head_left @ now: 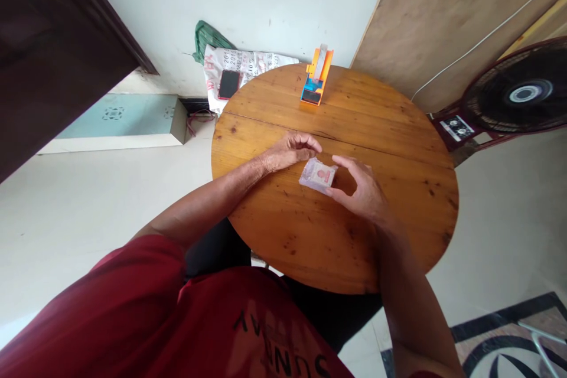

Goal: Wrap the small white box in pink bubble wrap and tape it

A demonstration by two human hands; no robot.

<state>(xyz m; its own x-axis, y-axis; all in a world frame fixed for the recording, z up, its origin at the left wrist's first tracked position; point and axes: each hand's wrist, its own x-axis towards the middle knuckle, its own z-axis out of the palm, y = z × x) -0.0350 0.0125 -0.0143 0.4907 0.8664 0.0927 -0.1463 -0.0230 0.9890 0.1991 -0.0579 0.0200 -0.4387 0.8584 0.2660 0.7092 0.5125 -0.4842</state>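
A small folded pinkish banknote-like paper (317, 175) lies near the middle of the round wooden table (274, 230). My right hand (361, 192) pinches its right edge between thumb and fingers. My left hand (292, 150) rests on the table just left of the paper, its fingers curled, fingertips close to the paper's upper left corner; whether they touch it I cannot tell.
An orange and blue stand (316, 80) holding a pale slip sits at the table's far edge. Behind the table a printed white sack (243, 68) with a dark phone (228, 84) lies by the wall. A floor fan (522, 94) stands at the right.
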